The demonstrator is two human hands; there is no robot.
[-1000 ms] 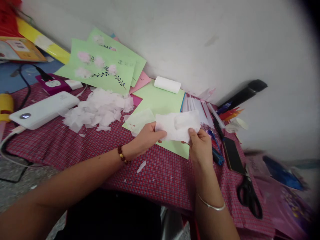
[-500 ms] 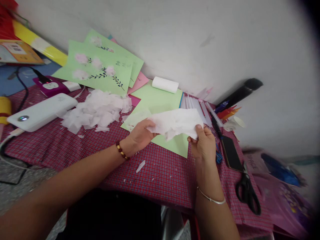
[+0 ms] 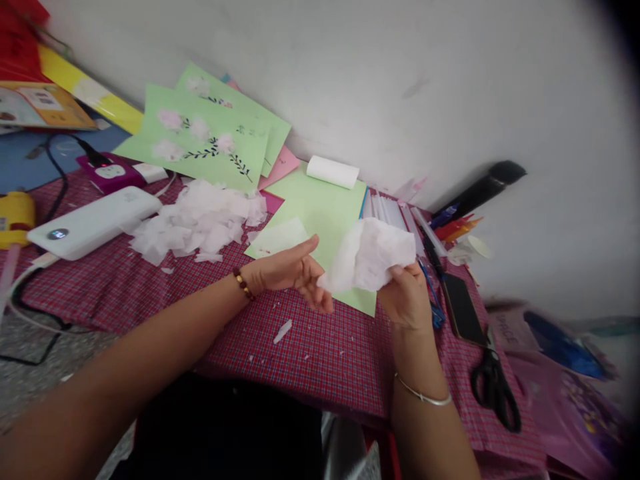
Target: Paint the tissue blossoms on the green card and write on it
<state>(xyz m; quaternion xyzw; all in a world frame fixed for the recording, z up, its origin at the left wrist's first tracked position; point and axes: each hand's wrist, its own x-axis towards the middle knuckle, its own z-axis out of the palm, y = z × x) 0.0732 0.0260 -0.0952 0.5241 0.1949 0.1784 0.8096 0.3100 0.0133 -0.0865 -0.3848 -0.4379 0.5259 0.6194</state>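
A white tissue sheet (image 3: pixel 377 250), creased and partly folded over, hangs above a light green paper sheet (image 3: pixel 320 207). My right hand (image 3: pixel 407 293) pinches its lower right edge between thumb and fingers. At the other end, my left hand (image 3: pixel 297 270) is open, thumb raised and fingers apart, right beside the tissue's drooping left corner; whether the fingertips touch it I cannot tell. On the green sheet's left part lies another thin white tissue piece (image 3: pixel 283 237). A heap of torn tissue pieces (image 3: pixel 200 220) sits to the left.
Behind stand green cards with tissue flowers (image 3: pixel 210 133) and a white roll (image 3: pixel 333 172). A white power bank (image 3: pixel 95 223) and a purple socket adapter (image 3: pixel 113 172) lie left. On the right are a phone (image 3: pixel 464 310), black scissors (image 3: pixel 495 390) and pens (image 3: pixel 453 223).
My left hand has let go of the tissue's left end and opened, moving slightly down. The tissue, stretched between both hands before, now bunches toward my right hand.
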